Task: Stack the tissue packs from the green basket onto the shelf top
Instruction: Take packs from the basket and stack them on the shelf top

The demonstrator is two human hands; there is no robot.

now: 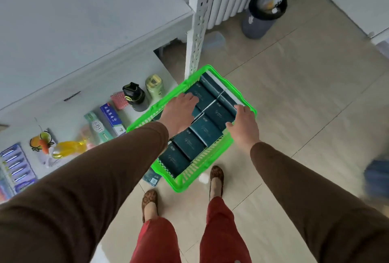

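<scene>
the shelf top (84, 20) sits bare at left. the left hand (179, 113) rests flat-fingered on the tissue packs (207, 130) in the green basket (210, 170); the right hand (245, 124) hovers open. the packs look light and squashy, best gripped across their short sides.

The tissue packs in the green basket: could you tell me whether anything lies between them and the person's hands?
Nothing visible does. The dark teal tissue packs lie uncovered in the open-topped green basket; the left hand is right over them, and the right hand is at the basket's right rim.
</scene>
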